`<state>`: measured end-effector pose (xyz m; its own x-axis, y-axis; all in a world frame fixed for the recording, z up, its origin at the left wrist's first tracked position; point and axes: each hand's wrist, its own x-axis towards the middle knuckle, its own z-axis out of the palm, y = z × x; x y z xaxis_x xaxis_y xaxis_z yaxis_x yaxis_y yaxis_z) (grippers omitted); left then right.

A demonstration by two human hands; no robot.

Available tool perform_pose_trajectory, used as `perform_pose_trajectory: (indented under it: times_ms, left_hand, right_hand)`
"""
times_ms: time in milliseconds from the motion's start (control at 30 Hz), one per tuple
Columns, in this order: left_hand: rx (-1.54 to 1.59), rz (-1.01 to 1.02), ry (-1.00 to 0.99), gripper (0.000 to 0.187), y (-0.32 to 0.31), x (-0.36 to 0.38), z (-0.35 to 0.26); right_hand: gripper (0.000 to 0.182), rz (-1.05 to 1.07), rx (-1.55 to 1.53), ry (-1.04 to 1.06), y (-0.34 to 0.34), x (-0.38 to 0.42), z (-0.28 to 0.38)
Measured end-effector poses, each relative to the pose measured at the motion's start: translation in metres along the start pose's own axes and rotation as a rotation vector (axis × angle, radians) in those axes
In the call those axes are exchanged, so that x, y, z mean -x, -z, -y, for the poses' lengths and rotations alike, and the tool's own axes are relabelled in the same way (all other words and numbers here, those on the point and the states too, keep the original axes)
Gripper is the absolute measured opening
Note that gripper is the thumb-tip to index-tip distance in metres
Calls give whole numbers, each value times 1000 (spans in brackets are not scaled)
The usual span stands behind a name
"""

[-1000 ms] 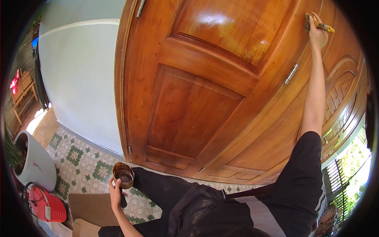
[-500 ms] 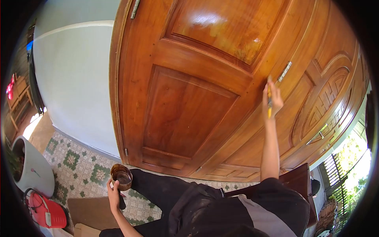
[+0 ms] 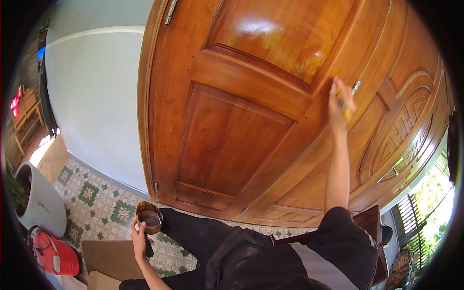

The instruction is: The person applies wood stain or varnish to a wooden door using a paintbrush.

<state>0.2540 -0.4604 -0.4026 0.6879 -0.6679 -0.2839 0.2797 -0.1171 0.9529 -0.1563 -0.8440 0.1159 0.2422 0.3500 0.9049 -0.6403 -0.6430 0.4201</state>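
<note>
My left hand (image 3: 139,238) is wrapped around the side of a small round can (image 3: 151,220) with brown liquid inside and a stained rim, held low above the tiled floor. On the right, my right hand (image 3: 341,99) grips a brush (image 3: 346,114) with a yellow handle, against the stile of a varnished wooden door (image 3: 232,145). Motion smears the fingers a little, and the brush's tip is hidden by them. A metal hinge (image 3: 356,87) lies just right of the hand. The door's upper panel shines with reflections.
A pale wall (image 3: 99,96) stands left of the door. At the lower left are a grey planter (image 3: 43,208), a red container (image 3: 60,258) and a brown mat (image 3: 111,256). A dark wooden piece (image 3: 371,227) stands near my right shoulder.
My right hand has moved up and slightly right along the door with the brush, which has tilted. The view has shifted slightly. My left hand still holds the can in about the same place.
</note>
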Motion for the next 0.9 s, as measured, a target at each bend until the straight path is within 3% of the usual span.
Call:
perform_pose_trajectory:
  times_ms: [33, 100, 200, 267, 300, 367, 433, 533, 733, 833, 867, 900]
  left_hand:
    - [10, -2, -4, 75, 0, 1, 0]
    - [8, -6, 4, 74, 1, 1, 0]
    - [3, 0, 22, 74, 2, -2, 0]
    - [3, 10, 25, 74, 1, -3, 0]
    - [-3, 4, 18, 74, 0, -3, -1]
    - [-7, -6, 4, 73, -1, -4, -3]
    - [-13, 12, 20, 73, 0, -3, -5]
    - [-8, 22, 21, 73, 1, -2, -5]
    - [-11, 4, 1, 72, -1, 1, -4]
    - [-3, -3, -15, 71, -1, 0, 1]
    - [-1, -5, -17, 71, -1, 0, 0]
    - [-4, 0, -3, 71, -1, 1, -2]
  right_hand:
    - [23, -58, -29, 69, -6, -27, -16]
    - [20, -36, -58, -115, -13, -73, -44]
    - [20, -88, 59, -34, -24, -142, -77]
    - [20, -65, 197, -285, -24, -173, -82]
    - [20, -66, 199, -281, -25, -176, -79]
    - [20, -15, 229, -159, -33, -179, -70]
    - [24, 46, -26, 112, -46, -157, -51]
    - [35, 211, 42, 322, -50, -108, -3]
    - [32, 606, -282, 351, -32, -33, 59]
    - [30, 776, -355, 275, -32, -54, 46]
    - [26, 730, -277, 391, -35, -69, 35]
    - [26, 799, -350, 229, -39, -77, 26]
